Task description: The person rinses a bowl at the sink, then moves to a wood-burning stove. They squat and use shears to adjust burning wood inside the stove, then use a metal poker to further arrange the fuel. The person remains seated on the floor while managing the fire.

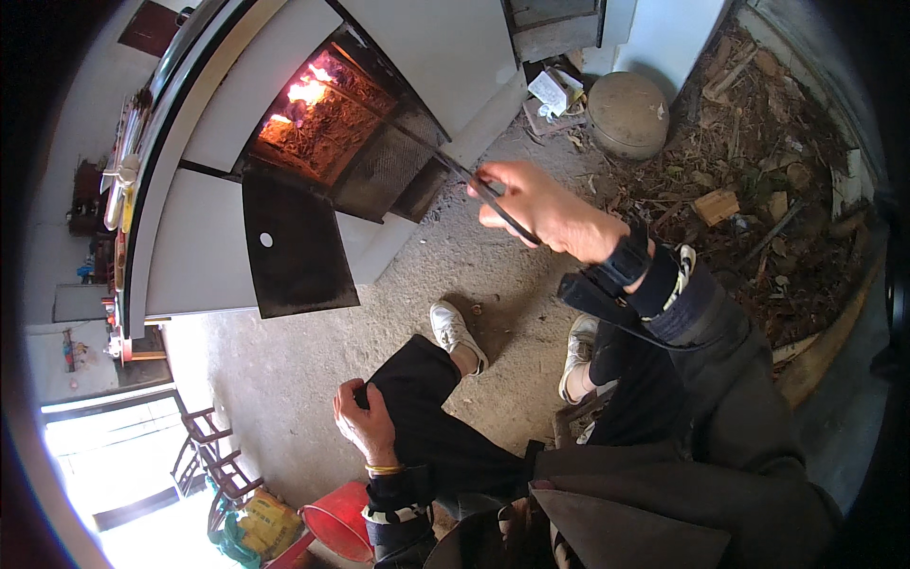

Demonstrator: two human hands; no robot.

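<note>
My right hand [530, 206] grips a long dark metal fire iron [448, 162]; whether it is a poker or tongs I cannot tell. Its far part reaches into the open mouth of a brick-bedded stove [334, 135], where flames [309, 89] burn over glowing ash. Below the opening is a perforated metal plate [389, 160]. A black metal door [298, 245] with a round hole hangs open at the left of the mouth. My left hand [366, 419] rests at my bent knee [419, 377] with curled fingers; its palm side is hidden.
Dry leaves and wood scraps [768, 178] heap at the right. Close by stand a round lidded container [628, 114] and crumpled paper [554, 91]. Utensils [124, 174] lie along the stove top. Behind on the left are a red bucket [341, 523], a yellow sack [270, 523] and wooden chairs [231, 475].
</note>
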